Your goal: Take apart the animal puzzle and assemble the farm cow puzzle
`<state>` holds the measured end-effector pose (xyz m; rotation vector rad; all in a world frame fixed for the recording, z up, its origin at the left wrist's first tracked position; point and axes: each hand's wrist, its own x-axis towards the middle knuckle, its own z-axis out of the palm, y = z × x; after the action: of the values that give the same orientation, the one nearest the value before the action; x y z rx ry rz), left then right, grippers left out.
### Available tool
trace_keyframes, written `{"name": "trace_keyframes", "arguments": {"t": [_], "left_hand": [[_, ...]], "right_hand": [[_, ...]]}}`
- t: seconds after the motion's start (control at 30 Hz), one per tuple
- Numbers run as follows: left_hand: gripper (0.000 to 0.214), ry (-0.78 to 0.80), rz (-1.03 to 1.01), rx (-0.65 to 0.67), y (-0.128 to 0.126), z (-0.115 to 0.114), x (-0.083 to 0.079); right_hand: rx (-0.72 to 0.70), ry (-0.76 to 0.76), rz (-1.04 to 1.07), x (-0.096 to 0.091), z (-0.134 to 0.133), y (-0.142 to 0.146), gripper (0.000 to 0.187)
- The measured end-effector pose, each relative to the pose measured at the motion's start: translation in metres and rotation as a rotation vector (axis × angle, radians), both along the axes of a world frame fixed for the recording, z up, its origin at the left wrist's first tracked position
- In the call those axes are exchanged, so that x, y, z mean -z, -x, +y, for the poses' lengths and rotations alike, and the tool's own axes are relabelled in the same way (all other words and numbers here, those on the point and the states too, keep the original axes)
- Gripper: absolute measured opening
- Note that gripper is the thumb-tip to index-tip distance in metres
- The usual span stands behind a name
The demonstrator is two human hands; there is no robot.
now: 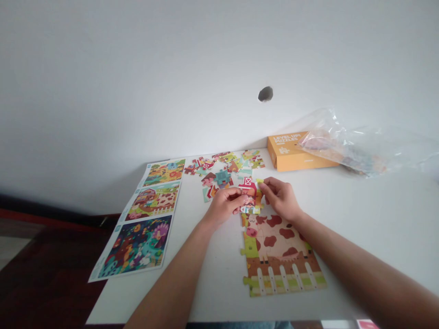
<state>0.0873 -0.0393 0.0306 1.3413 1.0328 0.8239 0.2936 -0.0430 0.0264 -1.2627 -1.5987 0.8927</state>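
A partly joined jigsaw (pixel 279 253) with a spotted cow and a white fence lies on the white table (pixel 370 219) in front of me. At its top edge both hands meet over a small cluster of joined pieces (pixel 249 194) showing a red barn. My left hand (pixel 224 205) pinches that cluster from the left, fingers curled. My right hand (pixel 279 196) pinches it from the right, fingertips pressed on the pieces. Several loose pieces (pixel 224 169) lie scattered just beyond the hands.
A printed sheet (pixel 146 219) with three reference pictures lies at the table's left edge, overhanging it. An orange puzzle box (pixel 291 153) stands at the back, with a crumpled clear plastic bag (pixel 356 146) beside it. A white wall rises behind; dark floor lies left.
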Motion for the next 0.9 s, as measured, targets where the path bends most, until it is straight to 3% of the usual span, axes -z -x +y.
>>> {"name": "trace_keyframes", "arguments": {"t": [0.53,0.73,0.9], "left_hand": [[0.028,-0.025,-0.035,-0.055,-0.001,0.000,-0.002],[0.026,-0.001,-0.082,-0.227,0.004,0.003,-0.003],[0.026,0.035,-0.112,-0.394,0.009,0.007,-0.004]], "right_hand": [[-0.128,0.032,-0.019,-0.001,0.002,0.000,0.046],[-0.090,-0.011,-0.475,-0.015,-0.003,-0.004,0.041],[-0.199,-0.026,-0.824,-0.020,-0.010,-0.005,0.049]]}}
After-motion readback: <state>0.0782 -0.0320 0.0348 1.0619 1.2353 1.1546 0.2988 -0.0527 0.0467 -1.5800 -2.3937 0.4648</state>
